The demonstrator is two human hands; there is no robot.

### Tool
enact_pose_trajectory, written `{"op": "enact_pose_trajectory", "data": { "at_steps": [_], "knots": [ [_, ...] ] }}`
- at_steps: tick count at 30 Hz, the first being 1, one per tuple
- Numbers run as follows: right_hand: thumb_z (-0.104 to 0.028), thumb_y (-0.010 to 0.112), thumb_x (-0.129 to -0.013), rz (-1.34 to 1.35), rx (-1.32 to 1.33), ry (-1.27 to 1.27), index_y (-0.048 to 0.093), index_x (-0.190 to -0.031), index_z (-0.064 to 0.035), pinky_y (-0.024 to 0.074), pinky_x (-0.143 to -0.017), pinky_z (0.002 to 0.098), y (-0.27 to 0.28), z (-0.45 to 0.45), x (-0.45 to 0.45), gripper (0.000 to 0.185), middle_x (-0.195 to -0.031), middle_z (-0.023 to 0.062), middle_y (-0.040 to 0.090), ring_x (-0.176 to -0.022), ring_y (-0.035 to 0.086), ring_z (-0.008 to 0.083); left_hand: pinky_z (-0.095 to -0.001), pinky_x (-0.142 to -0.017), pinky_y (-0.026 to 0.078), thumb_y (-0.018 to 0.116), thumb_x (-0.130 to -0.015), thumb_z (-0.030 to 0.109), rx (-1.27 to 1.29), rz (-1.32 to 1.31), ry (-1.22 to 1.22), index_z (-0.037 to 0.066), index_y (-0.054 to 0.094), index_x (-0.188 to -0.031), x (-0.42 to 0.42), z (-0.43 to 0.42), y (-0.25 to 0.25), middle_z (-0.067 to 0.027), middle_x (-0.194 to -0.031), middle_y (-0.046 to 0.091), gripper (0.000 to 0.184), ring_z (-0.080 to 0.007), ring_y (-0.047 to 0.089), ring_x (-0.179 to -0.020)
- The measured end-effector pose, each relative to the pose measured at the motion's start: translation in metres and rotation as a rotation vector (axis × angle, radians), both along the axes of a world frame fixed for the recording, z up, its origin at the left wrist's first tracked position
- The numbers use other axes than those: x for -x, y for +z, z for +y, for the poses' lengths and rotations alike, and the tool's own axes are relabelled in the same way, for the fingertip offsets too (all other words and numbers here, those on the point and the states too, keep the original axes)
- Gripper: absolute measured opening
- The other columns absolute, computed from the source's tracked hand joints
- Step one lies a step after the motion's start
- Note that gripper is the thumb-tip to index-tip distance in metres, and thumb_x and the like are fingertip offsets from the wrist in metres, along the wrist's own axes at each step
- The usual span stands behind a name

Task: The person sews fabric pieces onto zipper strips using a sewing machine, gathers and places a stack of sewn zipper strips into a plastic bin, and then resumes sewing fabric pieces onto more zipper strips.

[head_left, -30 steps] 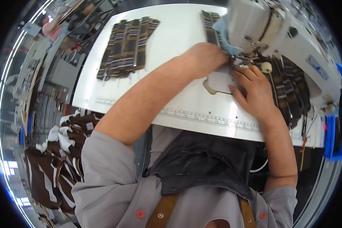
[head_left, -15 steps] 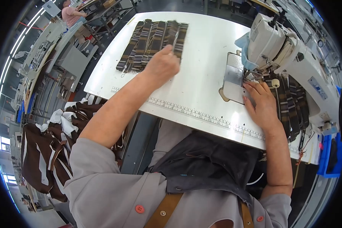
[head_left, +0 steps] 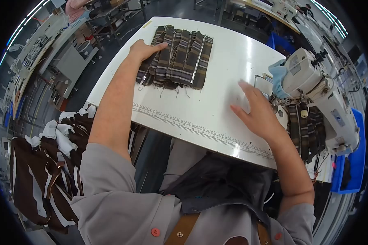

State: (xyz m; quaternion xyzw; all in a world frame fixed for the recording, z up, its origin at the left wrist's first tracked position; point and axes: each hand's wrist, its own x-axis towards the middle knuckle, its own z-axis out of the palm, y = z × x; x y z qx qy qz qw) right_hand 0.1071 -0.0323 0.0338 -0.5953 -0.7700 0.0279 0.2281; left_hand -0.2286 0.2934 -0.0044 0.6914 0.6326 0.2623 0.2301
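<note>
1. A person in a grey shirt sits at a white worktop (head_left: pixel 227 61), hands well apart and neither meeting the other.
2. The left hand (head_left: pixel 143 51) is at the outer edge of a row of striped cloth strips (head_left: pixel 178 61), its thumb stretched over them; whether the fingers grip any cloth cannot be told.
3. The right hand (head_left: pixel 258 112), fingers spread and holding nothing, is between those strips and a sewing machine (head_left: pixel 300 75).
4. The strips, overlapping side by side just inward of the left hand, look light, soft and floppy, unlikely to slip or break, though their frayed ends could shed threads. A pinch at a strip's side edge or far end would seem the surest hold.
5. Their long axes run away from the person, far ends leaning slightly rightward, with the stripes crossing them.
6. More striped cloth (head_left: pixel 304 132) lies outward of the right hand, beside the machine.
</note>
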Motion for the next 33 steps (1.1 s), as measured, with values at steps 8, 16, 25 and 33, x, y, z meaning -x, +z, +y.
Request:
{"op": "enact_pose_trajectory", "data": {
  "at_steps": [8,16,25,33],
  "knots": [
    [-0.032,0.080,-0.093,1.056,0.252,-0.211,0.049,-0.142,0.0145,0.0560,-0.100,0.0375,-0.034,0.174,0.056,0.075,-0.137,0.0261,0.064,-0.117,0.070,0.0320,-0.0387,-0.089,0.063,0.093,-0.080,0.040,0.481,-0.692,-0.322,-0.008,0.060,-0.133,-0.028,-0.037,0.023,-0.0207,-0.117,0.073,0.079,-0.0280,0.076,-0.102],
    [-0.029,0.085,-0.088,0.822,0.299,-0.215,0.057,-0.138,0.0081,0.0603,-0.083,0.0335,-0.025,0.181,0.064,0.069,-0.120,0.0215,0.073,-0.107,0.073,0.0247,-0.0382,-0.099,0.058,0.100,-0.067,0.047,-0.331,0.192,-0.178,-0.008,0.051,-0.143,-0.070,-0.058,0.018,-0.0259,-0.132,0.066,0.106,-0.0307,0.069,-0.118],
    [-0.027,0.084,-0.090,0.832,0.316,-0.177,0.053,-0.147,0.0082,0.0601,-0.086,0.0344,-0.034,0.179,0.059,0.074,-0.126,0.0227,0.070,-0.113,0.070,0.0244,-0.0377,-0.096,0.060,0.095,-0.075,0.018,0.273,-0.772,-0.379,-0.007,0.042,-0.148,-0.074,-0.079,0.018,-0.0221,-0.129,0.066,0.094,-0.0288,0.070,-0.114],
    [-0.035,0.085,-0.089,1.009,0.110,-0.209,0.028,-0.157,0.0098,0.0524,-0.107,0.0379,-0.019,0.169,0.067,0.099,-0.153,0.0274,0.047,-0.124,0.065,0.0308,-0.0359,-0.095,0.060,0.085,-0.081,-0.001,0.373,-0.958,-0.490,-0.002,0.051,-0.139,-0.068,-0.088,0.035,-0.0148,-0.124,0.070,0.067,-0.0226,0.071,-0.111]
  ]
}}
